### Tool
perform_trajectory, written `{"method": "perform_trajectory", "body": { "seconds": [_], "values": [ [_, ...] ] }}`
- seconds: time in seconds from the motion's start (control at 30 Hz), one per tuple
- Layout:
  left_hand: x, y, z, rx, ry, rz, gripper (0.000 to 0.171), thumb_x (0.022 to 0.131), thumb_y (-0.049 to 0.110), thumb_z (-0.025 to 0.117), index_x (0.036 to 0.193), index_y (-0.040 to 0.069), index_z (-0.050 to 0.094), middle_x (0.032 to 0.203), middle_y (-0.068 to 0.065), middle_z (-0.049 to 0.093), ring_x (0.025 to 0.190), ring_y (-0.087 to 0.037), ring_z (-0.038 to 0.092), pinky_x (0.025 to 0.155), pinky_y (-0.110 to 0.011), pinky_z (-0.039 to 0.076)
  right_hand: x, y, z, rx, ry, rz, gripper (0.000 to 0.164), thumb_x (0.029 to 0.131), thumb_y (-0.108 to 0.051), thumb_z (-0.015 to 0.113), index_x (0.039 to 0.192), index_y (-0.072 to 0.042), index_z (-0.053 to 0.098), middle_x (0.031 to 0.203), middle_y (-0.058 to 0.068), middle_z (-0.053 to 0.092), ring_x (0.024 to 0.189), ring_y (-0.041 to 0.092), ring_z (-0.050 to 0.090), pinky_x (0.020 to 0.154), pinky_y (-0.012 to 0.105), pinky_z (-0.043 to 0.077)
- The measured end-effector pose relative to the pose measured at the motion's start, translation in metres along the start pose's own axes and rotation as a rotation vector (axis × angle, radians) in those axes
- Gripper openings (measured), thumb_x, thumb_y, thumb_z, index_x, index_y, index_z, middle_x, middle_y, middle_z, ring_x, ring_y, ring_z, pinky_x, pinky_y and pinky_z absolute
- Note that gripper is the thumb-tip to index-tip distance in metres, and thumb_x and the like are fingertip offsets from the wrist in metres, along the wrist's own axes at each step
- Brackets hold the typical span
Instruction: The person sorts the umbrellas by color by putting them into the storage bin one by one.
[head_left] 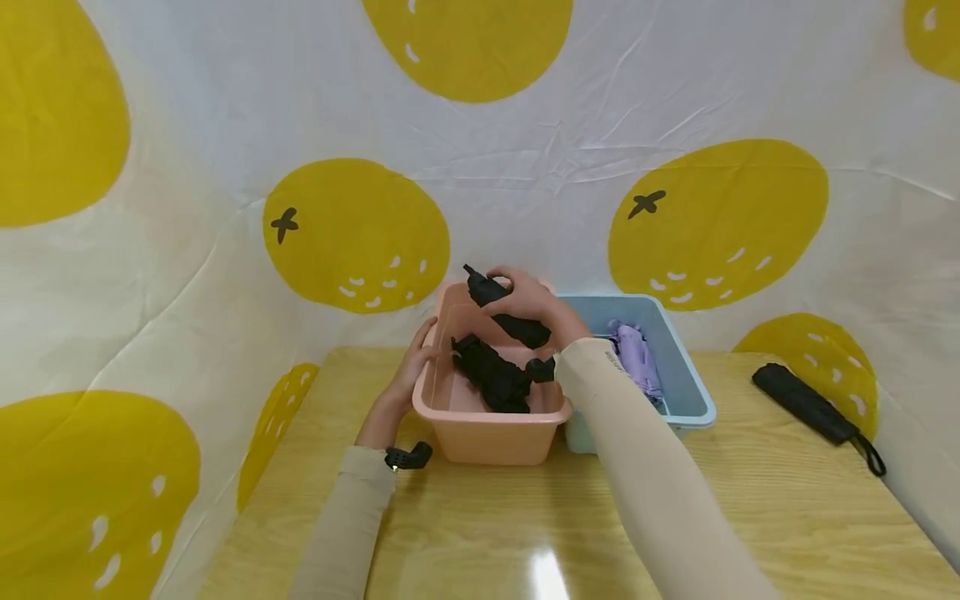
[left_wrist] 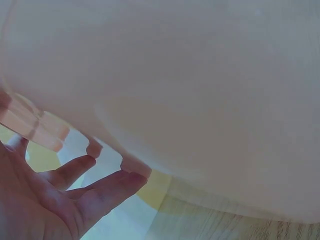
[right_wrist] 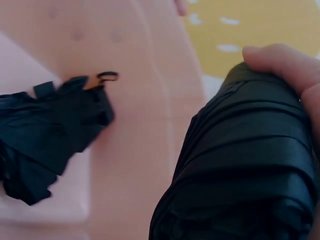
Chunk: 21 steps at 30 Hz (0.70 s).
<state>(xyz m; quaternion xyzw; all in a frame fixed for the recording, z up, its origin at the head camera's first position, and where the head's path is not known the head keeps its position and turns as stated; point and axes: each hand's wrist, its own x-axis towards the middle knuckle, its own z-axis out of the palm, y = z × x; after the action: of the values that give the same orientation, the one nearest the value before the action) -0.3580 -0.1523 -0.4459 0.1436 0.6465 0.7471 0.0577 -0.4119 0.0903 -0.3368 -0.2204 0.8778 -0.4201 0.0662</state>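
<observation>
My right hand [head_left: 525,296] grips a folded black umbrella [head_left: 502,307] above the pink basin [head_left: 491,429]. Its pleated fabric fills the right side of the right wrist view, with fingers along the upper edge. Inside the basin lies another black umbrella [head_left: 491,375], loosely bundled, its small strap loop showing in the right wrist view. My left hand [head_left: 408,367] holds the basin's left rim, the thumb over the edge and the fingers outside. In the left wrist view the fingertips [left_wrist: 135,175] meet the rim from outside.
A light blue basin [head_left: 686,358] stands right beside the pink one, holding a purple folded umbrella [head_left: 637,358], partly covered by the right sleeve. Far right on the wooden table [head_left: 480,525] lies a black folded umbrella [head_left: 806,404] with a wrist loop. A lemon-patterned cloth [head_left: 525,192] hangs behind.
</observation>
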Motion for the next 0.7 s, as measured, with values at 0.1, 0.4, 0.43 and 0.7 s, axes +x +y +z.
{"method": "perform_trajectory", "body": {
  "seconds": [0.1,0.4,0.43,0.7],
  "values": [
    [0.002,0.001,0.000,-0.011,-0.007,-0.008,0.062,0.102,0.006,0.037,0.157,0.022,0.013,0.159,-0.014,0.010,0.136,-0.044,0.027,0.109,-0.059,0.017,0.004,0.008,0.008,0.052,-0.013,0.023,0.069,0.086,-0.025,0.074,0.146,-0.021,0.041,0.139,0.013,0.044,0.103,0.029,0.054,0.079,0.039,0.051],
    [0.001,0.003,0.000,0.011,0.007,-0.015,0.062,0.101,0.006,0.037,0.156,0.024,0.015,0.158,-0.015,0.013,0.133,-0.044,0.031,0.106,-0.055,0.027,0.017,0.027,0.030,0.115,-0.058,0.033,0.067,0.080,-0.020,0.080,0.140,-0.020,0.050,0.135,0.009,0.048,0.104,0.027,0.055,0.085,0.040,0.051],
    [0.001,0.002,0.000,0.013,0.002,-0.010,0.063,0.100,0.006,0.037,0.156,0.023,0.014,0.158,-0.016,0.013,0.131,-0.043,0.034,0.105,-0.056,0.028,0.019,0.029,0.033,0.088,-0.057,0.044,0.068,0.080,-0.022,0.081,0.140,-0.019,0.050,0.135,0.008,0.048,0.104,0.027,0.055,0.087,0.040,0.050],
    [0.002,0.003,0.001,0.010,-0.006,-0.027,0.062,0.102,0.005,0.034,0.157,0.020,0.010,0.158,-0.020,0.013,0.128,-0.041,0.037,0.104,-0.053,0.030,0.029,0.041,0.046,-0.081,-0.085,0.062,0.075,0.080,-0.020,0.081,0.146,-0.013,0.045,0.142,0.011,0.045,0.114,0.029,0.049,0.096,0.042,0.042]
  ]
}}
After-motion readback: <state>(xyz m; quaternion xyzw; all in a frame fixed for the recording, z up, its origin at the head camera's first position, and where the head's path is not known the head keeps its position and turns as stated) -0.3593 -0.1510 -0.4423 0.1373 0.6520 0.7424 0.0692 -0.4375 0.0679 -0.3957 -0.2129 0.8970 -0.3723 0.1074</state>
